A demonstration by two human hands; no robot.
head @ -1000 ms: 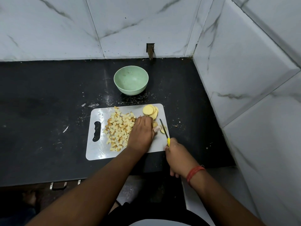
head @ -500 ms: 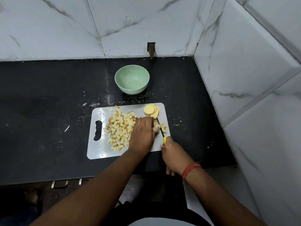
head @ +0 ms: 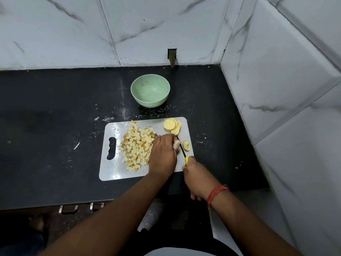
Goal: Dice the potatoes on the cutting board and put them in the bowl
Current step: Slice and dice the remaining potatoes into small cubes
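head cam | faces forward-down | above counter (head: 55, 145) | single view

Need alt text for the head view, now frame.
A person's right hand draws a yellow-handled knife through potato held by the left hand on a white cutting board, beside a pile of diced potato and slices. An empty green bowl sits behind.
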